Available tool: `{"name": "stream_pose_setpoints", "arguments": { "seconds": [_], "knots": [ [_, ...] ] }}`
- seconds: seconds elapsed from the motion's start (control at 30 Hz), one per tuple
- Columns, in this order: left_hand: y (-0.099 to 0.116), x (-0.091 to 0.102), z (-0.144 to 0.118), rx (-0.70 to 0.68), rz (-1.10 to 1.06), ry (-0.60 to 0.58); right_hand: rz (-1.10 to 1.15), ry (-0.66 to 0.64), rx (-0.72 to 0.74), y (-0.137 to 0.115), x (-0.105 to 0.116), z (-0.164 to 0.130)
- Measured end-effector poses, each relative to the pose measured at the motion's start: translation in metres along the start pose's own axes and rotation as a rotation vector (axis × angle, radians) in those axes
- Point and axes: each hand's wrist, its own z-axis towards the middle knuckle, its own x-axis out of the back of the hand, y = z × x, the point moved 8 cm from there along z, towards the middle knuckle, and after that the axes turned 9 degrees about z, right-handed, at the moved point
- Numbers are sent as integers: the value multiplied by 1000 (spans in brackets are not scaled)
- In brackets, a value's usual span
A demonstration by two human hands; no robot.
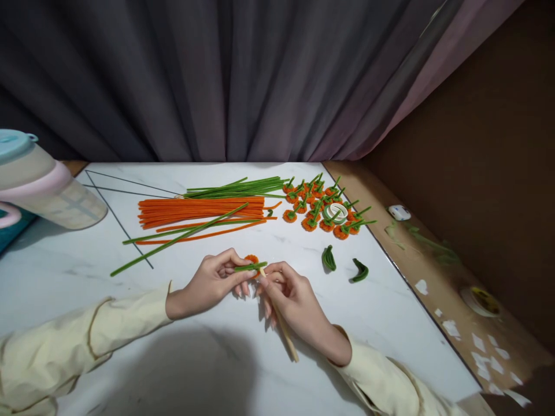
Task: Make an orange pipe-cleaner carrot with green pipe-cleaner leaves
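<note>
My left hand (220,276) pinches a small orange pipe-cleaner coil (251,258) with a short green pipe cleaner (249,267) lying across it. Close against it, my right hand (288,292) is closed on a thin wooden stick (284,330), whose tip meets the green piece while its long end slants down toward me. Part of the coil is hidden by my fingers. Beyond my hands lie a bundle of orange pipe cleaners (202,211), a bundle of green pipe cleaners (240,187) and a few loose ones.
Several orange coils with green stems (310,222) cluster at the back right around rolls of tape (336,212). Two folded dark green pieces (329,258) lie nearer. A large cup (56,190) stands at left. White scraps (451,329) litter the brown surface at right.
</note>
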Motion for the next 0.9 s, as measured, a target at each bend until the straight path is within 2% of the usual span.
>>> {"name": "stream_pose_setpoints", "arguments": {
  "seconds": [0.27, 0.57, 0.7, 0.9],
  "knots": [
    [3, 0, -1, -75, 83, 14, 112, -70, -33, 3, -7, -1],
    [9, 2, -3, -182, 178, 52, 345, -139, -105, 4, -14, 1],
    [14, 1, -6, -274, 216, 56, 418, -112, -165, 4, -13, 1],
    [25, 1, -13, -433, 283, 93, 322, -76, -156, 1, -10, 1]
  ]
}}
